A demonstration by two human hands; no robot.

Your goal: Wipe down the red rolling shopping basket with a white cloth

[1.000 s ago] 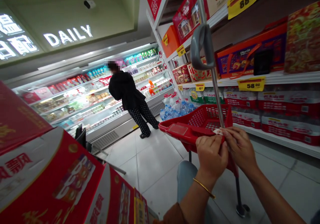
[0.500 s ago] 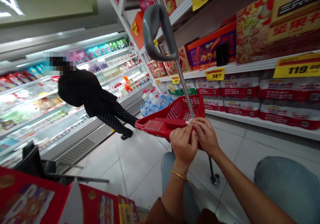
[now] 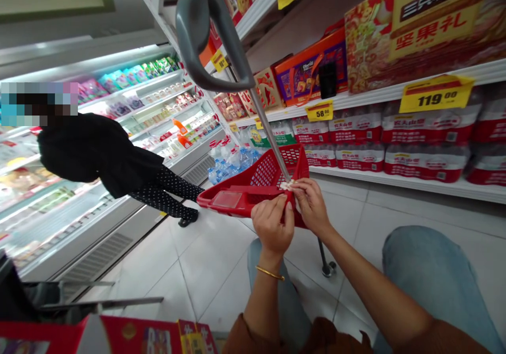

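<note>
Red plastic basket (image 3: 255, 177), lattice-walled, before denim-clad knees (image 3: 422, 269); smooth metal pole (image 3: 271, 132) at corner. Left hand (image 3: 273, 222): curled against basket, hold unclear. Right hand (image 3: 311, 202): fingertips pinched together on crumpled white scrap (image 3: 285, 185).

At the near edge a rust-brown top (image 3: 336, 338) shows in dark, loose folds, its left sleeve (image 3: 253, 335) and right sleeve (image 3: 443, 337) plain and of the same brown, with the left forearm (image 3: 264, 298) and right forearm (image 3: 367, 275) uncovered beyond them. A thin, smooth, gold-coloured bangle (image 3: 270, 274) rings the left wrist, and both the left hand (image 3: 272, 225) and the right hand (image 3: 311, 206) are ungloved. The trousers (image 3: 429, 272) are pale, washed blue and denim-like, broad and rounded over the right knee, with soft grey shading along their sides.
</note>
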